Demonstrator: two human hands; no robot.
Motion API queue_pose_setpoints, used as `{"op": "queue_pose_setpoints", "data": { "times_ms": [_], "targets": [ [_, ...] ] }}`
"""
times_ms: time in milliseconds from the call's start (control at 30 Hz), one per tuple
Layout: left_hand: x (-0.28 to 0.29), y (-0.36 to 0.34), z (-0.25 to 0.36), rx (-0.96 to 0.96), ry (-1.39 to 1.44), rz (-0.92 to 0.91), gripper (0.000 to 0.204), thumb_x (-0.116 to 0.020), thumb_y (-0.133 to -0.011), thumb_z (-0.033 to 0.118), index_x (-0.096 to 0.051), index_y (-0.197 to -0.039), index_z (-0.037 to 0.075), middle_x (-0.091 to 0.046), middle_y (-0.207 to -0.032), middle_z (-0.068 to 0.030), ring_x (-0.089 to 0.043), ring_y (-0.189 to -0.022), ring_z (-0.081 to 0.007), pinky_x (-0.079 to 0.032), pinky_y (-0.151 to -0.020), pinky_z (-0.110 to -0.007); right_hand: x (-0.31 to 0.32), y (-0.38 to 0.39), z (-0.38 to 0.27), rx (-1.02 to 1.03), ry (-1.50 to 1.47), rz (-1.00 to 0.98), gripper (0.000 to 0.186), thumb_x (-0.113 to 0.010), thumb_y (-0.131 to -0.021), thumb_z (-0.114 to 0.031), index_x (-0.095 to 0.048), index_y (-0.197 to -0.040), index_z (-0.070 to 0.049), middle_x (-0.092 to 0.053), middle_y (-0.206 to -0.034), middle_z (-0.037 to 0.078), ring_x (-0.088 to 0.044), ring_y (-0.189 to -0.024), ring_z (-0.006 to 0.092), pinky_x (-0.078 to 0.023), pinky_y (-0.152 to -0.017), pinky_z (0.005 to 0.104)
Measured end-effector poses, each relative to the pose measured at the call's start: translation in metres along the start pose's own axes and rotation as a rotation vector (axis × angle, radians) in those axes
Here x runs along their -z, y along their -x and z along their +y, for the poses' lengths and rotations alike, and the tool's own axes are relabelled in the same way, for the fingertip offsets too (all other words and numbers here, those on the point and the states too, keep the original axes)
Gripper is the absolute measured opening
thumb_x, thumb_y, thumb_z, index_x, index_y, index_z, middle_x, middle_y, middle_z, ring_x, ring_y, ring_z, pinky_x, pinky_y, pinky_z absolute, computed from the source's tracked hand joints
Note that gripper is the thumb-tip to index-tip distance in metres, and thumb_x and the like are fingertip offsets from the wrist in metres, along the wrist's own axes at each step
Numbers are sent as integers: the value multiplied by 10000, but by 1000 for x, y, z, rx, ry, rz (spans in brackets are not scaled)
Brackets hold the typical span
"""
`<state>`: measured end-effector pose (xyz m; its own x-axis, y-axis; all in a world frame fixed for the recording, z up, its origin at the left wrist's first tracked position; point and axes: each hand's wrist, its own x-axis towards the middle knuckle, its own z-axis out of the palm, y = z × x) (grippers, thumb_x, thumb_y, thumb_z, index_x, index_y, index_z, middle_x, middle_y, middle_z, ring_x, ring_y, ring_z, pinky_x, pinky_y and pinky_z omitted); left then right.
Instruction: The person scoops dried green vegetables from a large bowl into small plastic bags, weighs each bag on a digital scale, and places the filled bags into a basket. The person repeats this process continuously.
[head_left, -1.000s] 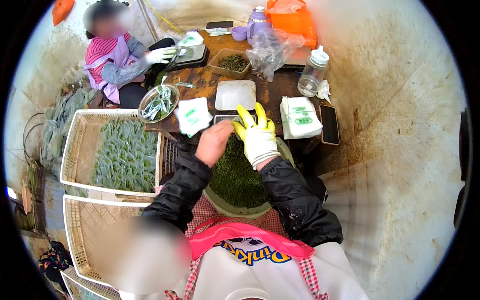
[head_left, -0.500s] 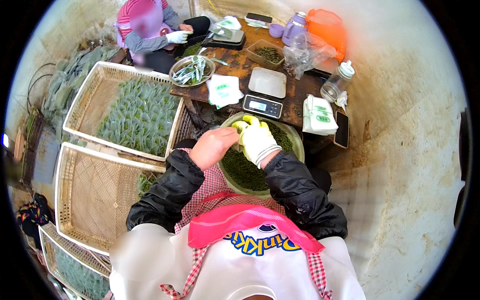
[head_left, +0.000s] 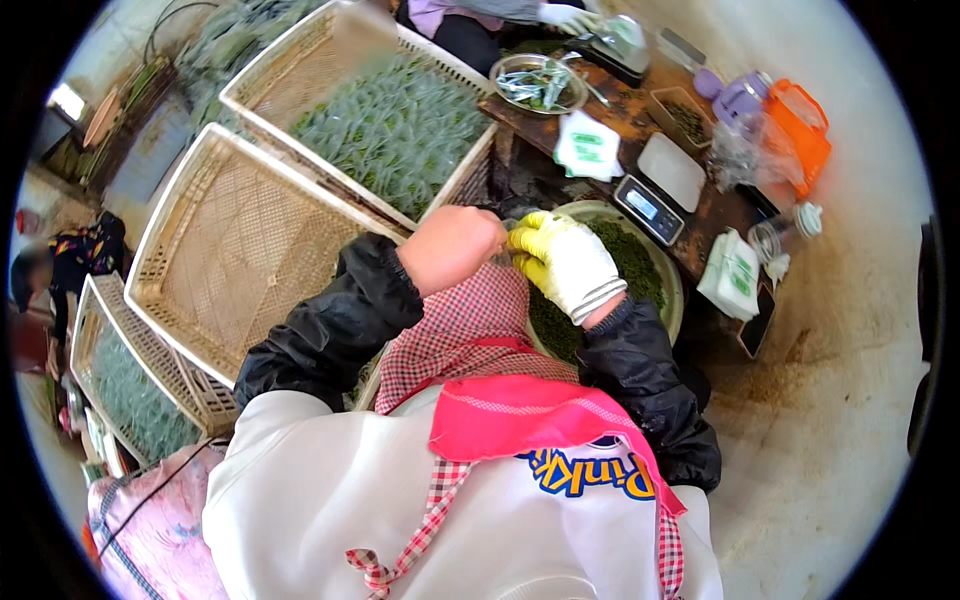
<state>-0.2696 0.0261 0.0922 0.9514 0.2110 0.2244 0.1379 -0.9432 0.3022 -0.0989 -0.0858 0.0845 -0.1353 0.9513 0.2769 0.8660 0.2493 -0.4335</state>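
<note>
My bare left hand (head_left: 455, 245) is closed, its fingertips meeting those of my right hand (head_left: 570, 262), which wears a white glove with yellow fingers. Both hands are curled together at the near left of a round, pale basin (head_left: 674, 310). Between the fingertips there is a small greyish, see-through bit, too small and hidden to name. Fine dark green leaf pieces (head_left: 630, 262) fill the basin, partly covered by my right hand and sleeve. Just beyond the basin, a digital scale (head_left: 650, 208) stands on the wooden table.
Left of me are white plastic crates; one crate (head_left: 250, 260) shows its bare mesh floor, the farther crate (head_left: 285, 70) holds many clear filled pouches. The table (head_left: 625, 115) carries stacked white packets (head_left: 733, 275), a metal bowl (head_left: 540, 82) and a flask (head_left: 743, 98). A co-worker's gloved hand (head_left: 570, 17) is opposite.
My view has swung left, so the table and basin sit farther right. My hands, still together, have moved from over the basin to its left edge, nearer the crates.
</note>
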Motion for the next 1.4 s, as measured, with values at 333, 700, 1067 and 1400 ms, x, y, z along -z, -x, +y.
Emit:
{"op": "queue_pose_setpoints", "data": {
  "times_ms": [333, 700, 1067, 1400],
  "targets": [
    [-10, 31, 13, 20, -108, 105, 58, -587, -742, 98, -613, -737, 47, -602, -766, -104, -643, -707, -288, -526, -609, -377, 26, -16, -23, 1, 239, -160, 364, -670, -699, -150, -686, -1059, -202, -594, -1243, 90, -454, -1244, 317, -363, -1025, 422],
    [4, 80, -13, 171, 5, 124, 75, -595, -749, 118, -621, -767, 50, -619, -780, -137, -636, -735, -330, -517, -648, -418, -1, -28, -47, 390, 306, -99, 367, -594, -771, -154, -630, -1133, -116, -534, -1303, 121, -475, -1227, 330, -440, -931, 439],
    [-35, 330, -87, 1246, -195, 164, 179, -607, -833, 191, -654, -806, 21, -621, -780, -220, -620, -753, -398, -492, -649, -443, -48, 135, 46, -230, -162, 158, 228, -597, -796, 66, -702, -962, -48, -673, -1044, 113, -624, -990, 284, -491, -888, 363],
    [-176, 411, -50, 1371, -95, -30, 127, -569, -829, 150, -626, -844, 38, -617, -828, -228, -597, -813, -444, -481, -696, -528, -94, 176, 87, -316, -209, -16, 171, -606, -807, -14, -710, -921, -88, -691, -997, 101, -643, -939, 285, -506, -841, 361]
  ]
}}
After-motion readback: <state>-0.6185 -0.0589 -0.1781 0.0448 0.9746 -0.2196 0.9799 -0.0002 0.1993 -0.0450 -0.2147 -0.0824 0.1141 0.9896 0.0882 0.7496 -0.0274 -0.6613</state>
